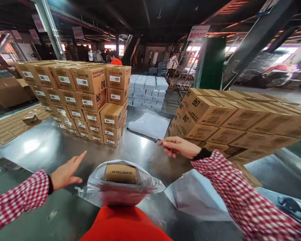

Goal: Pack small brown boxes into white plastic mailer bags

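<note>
A small brown carton sits inside an open plastic bag on the shiny metal table, right in front of me. My left hand hovers to the left of the bag, fingers stretched out, holding nothing. My right hand is raised to the right of and beyond the bag, fingers extended and empty, close to a stack of cartons. Both sleeves are red-and-white checked.
A tall stack of labelled cartons stands at the back left of the table. Flat plastic bags lie at the centre back and at my right. White packs are piled further off. A person in orange stands far behind.
</note>
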The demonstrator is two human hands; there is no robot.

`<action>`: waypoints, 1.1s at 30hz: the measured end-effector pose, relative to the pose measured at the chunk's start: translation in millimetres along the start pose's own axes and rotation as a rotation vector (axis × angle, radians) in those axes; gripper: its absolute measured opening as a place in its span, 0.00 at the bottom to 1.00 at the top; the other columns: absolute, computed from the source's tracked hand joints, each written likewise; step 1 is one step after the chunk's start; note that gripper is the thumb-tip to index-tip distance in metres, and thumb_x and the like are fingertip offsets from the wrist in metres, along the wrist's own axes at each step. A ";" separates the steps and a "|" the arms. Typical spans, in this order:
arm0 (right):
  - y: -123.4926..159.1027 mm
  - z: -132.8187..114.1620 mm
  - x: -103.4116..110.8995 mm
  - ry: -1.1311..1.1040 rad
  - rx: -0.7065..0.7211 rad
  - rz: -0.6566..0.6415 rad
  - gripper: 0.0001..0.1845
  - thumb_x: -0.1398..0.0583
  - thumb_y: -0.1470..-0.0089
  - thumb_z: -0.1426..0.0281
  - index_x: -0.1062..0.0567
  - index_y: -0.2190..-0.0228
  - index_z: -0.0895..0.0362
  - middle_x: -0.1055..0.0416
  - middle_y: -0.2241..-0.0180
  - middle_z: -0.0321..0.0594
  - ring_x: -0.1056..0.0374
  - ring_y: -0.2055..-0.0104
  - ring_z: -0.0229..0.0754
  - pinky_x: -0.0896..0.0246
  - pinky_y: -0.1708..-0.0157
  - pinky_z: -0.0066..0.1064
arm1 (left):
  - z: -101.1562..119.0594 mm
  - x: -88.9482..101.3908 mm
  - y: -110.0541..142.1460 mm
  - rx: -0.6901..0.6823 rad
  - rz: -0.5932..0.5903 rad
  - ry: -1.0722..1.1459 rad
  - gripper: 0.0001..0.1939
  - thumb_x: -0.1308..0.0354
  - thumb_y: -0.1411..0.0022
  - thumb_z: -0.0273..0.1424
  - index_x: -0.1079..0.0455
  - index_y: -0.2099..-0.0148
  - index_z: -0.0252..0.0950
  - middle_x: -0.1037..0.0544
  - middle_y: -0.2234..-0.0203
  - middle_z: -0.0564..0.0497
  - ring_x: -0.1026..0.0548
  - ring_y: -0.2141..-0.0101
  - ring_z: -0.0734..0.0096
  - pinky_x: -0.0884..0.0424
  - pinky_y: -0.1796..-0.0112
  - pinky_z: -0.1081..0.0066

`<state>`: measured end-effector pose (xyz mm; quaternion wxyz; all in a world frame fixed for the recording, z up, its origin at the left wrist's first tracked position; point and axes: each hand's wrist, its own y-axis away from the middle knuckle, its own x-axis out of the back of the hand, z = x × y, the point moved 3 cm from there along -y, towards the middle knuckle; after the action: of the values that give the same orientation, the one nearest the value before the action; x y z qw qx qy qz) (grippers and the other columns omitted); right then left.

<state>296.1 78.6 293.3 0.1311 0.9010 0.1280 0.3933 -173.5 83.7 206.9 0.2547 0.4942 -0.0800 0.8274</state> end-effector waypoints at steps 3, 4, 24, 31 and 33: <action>-51.5 -1.5 -32.6 0.136 0.270 0.209 0.26 0.47 0.38 0.72 0.33 0.40 0.67 0.33 0.41 0.62 0.32 0.42 0.51 0.38 0.42 0.41 | 7.2 -40.6 8.6 -0.198 0.113 0.060 0.52 0.39 0.40 0.37 0.67 0.25 0.35 0.57 0.28 0.36 0.55 0.29 0.51 0.53 0.32 0.51; -68.2 -5.0 -56.2 0.170 0.334 0.186 0.28 0.43 0.40 0.71 0.35 0.39 0.65 0.38 0.37 0.62 0.38 0.36 0.55 0.44 0.37 0.47 | 11.8 -52.6 8.6 -0.250 0.129 0.097 0.50 0.40 0.36 0.40 0.69 0.25 0.38 0.62 0.27 0.37 0.59 0.29 0.53 0.54 0.32 0.51; -55.6 62.7 -147.6 -0.905 0.385 -0.719 0.56 0.37 0.62 0.34 0.34 0.39 0.55 0.30 0.43 0.55 0.32 0.41 0.53 0.41 0.41 0.44 | 39.6 -87.9 -31.0 0.116 0.316 0.682 0.24 0.49 0.33 0.49 0.25 0.61 0.33 0.21 0.67 0.47 0.26 0.64 0.61 0.31 0.60 0.67; -24.7 73.9 -156.6 -0.633 0.160 0.107 0.23 0.29 0.60 0.54 0.19 0.64 0.55 0.22 0.62 0.44 0.29 0.55 0.51 0.38 0.47 0.42 | 38.3 -92.7 -35.5 0.176 0.338 0.835 0.25 0.47 0.36 0.52 0.25 0.63 0.32 0.23 0.68 0.47 0.28 0.65 0.62 0.33 0.60 0.67; -33.4 67.5 -164.2 -0.748 0.051 0.286 0.19 0.30 0.61 0.52 0.22 0.76 0.55 0.25 0.72 0.41 0.30 0.65 0.47 0.35 0.57 0.38 | 36.3 -95.5 -35.1 0.171 0.324 0.862 0.24 0.46 0.36 0.50 0.24 0.60 0.33 0.21 0.66 0.46 0.27 0.62 0.61 0.32 0.58 0.66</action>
<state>233.9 45.8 126.8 0.0903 0.9937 -0.0457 0.0489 -91.2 67.2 138.9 0.0907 0.1059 0.0257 0.9899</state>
